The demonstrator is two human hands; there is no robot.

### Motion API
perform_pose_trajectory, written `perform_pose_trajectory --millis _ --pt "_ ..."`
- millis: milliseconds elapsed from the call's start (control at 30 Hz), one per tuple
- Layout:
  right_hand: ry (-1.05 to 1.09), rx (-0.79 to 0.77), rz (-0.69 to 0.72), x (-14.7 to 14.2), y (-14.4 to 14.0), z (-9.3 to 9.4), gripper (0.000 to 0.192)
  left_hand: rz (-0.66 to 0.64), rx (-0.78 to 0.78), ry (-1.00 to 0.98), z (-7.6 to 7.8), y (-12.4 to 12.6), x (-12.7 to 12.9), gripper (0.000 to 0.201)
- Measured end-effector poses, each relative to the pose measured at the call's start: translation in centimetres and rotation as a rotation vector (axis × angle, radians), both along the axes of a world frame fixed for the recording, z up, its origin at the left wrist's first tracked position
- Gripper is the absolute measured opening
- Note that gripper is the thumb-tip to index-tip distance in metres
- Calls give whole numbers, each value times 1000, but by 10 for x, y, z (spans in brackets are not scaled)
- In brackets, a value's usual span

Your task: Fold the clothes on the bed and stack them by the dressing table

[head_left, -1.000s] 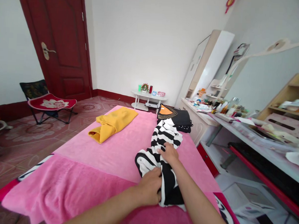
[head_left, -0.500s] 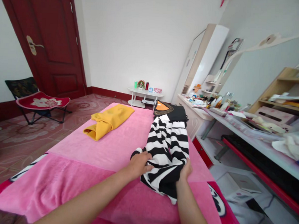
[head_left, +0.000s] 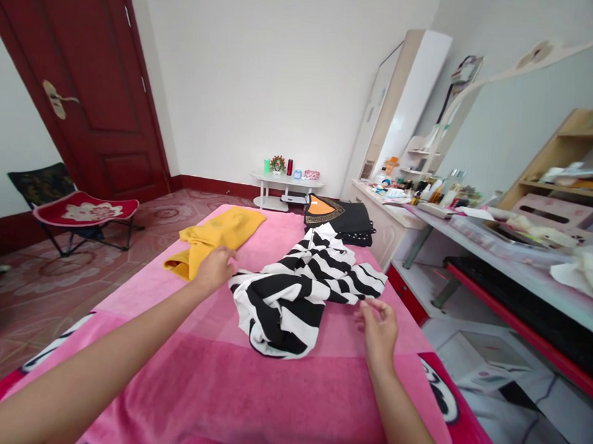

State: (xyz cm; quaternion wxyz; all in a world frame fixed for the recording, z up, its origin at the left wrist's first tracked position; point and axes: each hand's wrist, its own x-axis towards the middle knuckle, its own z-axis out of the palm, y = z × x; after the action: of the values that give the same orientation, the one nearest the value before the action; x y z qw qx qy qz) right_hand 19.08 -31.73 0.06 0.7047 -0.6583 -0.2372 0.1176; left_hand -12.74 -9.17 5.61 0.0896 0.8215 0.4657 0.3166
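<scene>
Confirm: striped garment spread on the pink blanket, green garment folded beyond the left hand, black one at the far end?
Not quite. The head view shows the folded garment beyond the left hand is yellow, not green. The rest holds: striped garment spread on the pink blanket, black one at the far end.

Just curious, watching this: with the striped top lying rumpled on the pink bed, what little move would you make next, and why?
Probably pull the striped top flat. The left hand grips its left edge; the right hand hovers open, just off its right edge. Its near part lies bunched on the pink blanket.
</scene>
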Motion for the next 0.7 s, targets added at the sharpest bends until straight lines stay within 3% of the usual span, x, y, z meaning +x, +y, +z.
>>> perform_pose_trajectory --millis 67,100,200,300,367,500,600,700 --pt "-227 7 -144 -5 4 5 46 -25 61 -16 -3 -6 7 29" --pt "-353 -12 -147 -7 8 7 47 -70 75 -36 -3 -12 14 30" --pt "-693 -142 97 -15 25 4 51 -294 21 -95 -1 -43 45 37" --pt "-886 -314 392 -23 40 -11 41 -562 -111 -7 -3 -77 70 42" --pt "-947 -360 457 -26 45 -20 35 -649 -170 73 -6 -94 77 37" --pt "-944 -311 417 -27 42 -22 28 -628 -270 118 -7 -97 73 31" --pt "-897 -342 388 -28 38 -16 34 -598 -430 122 -6 -83 71 49" --pt "-886 -372 365 -29 38 -15 35 -492 -469 82 -5 -65 78 43"
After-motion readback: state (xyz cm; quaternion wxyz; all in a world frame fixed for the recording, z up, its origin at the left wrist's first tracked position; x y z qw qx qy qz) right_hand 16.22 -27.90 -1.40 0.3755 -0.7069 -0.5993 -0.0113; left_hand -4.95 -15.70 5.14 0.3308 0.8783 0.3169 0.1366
